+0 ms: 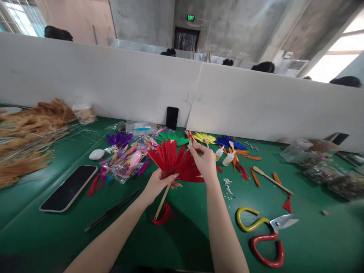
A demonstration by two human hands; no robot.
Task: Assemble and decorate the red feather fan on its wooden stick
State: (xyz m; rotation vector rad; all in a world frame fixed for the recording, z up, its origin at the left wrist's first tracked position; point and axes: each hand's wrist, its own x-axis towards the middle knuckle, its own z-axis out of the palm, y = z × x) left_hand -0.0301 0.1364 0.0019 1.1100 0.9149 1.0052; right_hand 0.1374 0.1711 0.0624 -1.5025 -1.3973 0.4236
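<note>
A red feather fan (167,157) is spread out over the table, its thin wooden handle (162,203) pointing down to a red tassel (166,215). My left hand (162,184) grips the fan where the feathers meet the handle, thumb on top and fingers beneath. At the fan's upper right edge, my right hand (203,159) is closed in a pinch; what lies between its fingertips is too small to make out. Beyond the hands are a green feather fan (172,137), a yellow one (203,137) and a blue one (227,141). Two small glue bottles (228,158) stand beside my right hand.
Scissors (275,227), white beads (227,186) and a wooden stick (271,180) are on the right. To the left are tweezers (112,210), a phone (69,188), bagged feathers (127,161), a purple fan (119,139) and dried straw (36,132). A white partition (127,83) borders the table.
</note>
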